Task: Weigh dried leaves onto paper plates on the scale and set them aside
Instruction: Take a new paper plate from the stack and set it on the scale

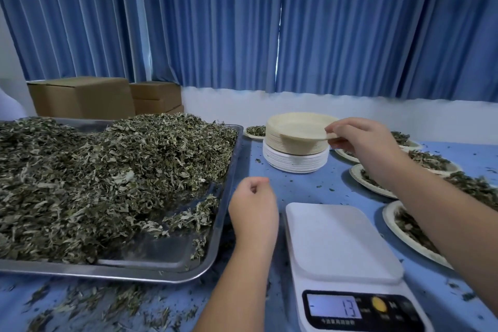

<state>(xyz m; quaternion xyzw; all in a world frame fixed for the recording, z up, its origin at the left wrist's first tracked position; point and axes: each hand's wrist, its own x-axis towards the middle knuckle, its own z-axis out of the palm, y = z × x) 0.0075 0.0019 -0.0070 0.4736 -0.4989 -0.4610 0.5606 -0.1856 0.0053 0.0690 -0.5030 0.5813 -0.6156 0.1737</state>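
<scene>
My right hand point(358, 140) pinches the rim of the top beige paper plate point(299, 127), tilted up off a stack of plates point(296, 158) at the back of the blue table. My left hand point(253, 207) hovers loosely curled and holds nothing, between the metal tray point(161, 269) and the white scale point(339, 242). The tray on the left carries a big heap of dried leaves point(102, 178). Nothing lies on the scale's platform; its display point(334, 307) shows 13.
Several paper plates with leaves point(428, 160) lie along the right side, partly under my right forearm; another point(256, 131) sits behind the tray. Loose leaf bits litter the table's front left. Cardboard boxes point(80, 97) stand at the back left below blue curtains.
</scene>
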